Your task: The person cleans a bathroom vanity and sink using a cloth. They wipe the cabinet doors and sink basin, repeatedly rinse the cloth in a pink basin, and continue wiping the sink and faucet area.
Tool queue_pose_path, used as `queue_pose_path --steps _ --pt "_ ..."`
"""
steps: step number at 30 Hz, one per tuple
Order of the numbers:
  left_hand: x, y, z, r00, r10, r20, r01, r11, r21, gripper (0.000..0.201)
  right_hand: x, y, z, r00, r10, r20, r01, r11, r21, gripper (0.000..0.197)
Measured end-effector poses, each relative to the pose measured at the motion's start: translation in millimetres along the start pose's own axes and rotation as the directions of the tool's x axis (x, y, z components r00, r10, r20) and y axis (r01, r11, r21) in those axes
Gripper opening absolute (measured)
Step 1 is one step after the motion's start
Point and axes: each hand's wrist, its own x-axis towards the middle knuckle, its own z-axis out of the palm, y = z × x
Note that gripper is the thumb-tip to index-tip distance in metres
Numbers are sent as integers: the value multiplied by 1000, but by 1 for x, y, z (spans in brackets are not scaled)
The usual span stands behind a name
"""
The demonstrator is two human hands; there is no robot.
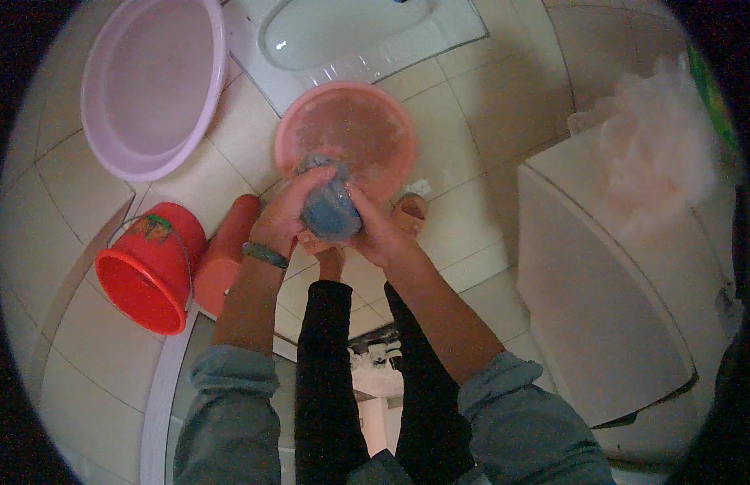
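Both hands hold a grey-blue, wet-looking bundle point(330, 208) in front of my legs. It seems to be cloth, but its exact kind is unclear. My left hand point(287, 206) is closed on its left side, thumb laid over the top. From the right, my right hand point(380, 230) grips the other side, thumb near the upper end. Fingers beneath the bundle are hidden. Just beyond lies a round pink basin point(407, 133) with murky, brownish-looking content; the bundle's far end overlaps its near rim from this view.
A large lilac tub point(215, 89) stands far left. Nearer are a red bucket point(160, 242), tipped on its side, and a red cylindrical object point(233, 250). A white squat toilet point(447, 32) is set in the floor beyond. At right, a white cabinet-like box point(593, 283) carries crumpled translucent plastic point(650, 145).
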Motion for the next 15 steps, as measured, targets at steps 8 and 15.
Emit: queue_pose_path --steps 8,15 --pt "-11 29 24 948 -139 286 53 955 291 41 -29 -6 4 946 226 231 -210 973 -93 50" --pt "-25 44 45 933 -228 277 119 925 361 25 -64 -16 23 951 258 171 -222 953 -204 46"
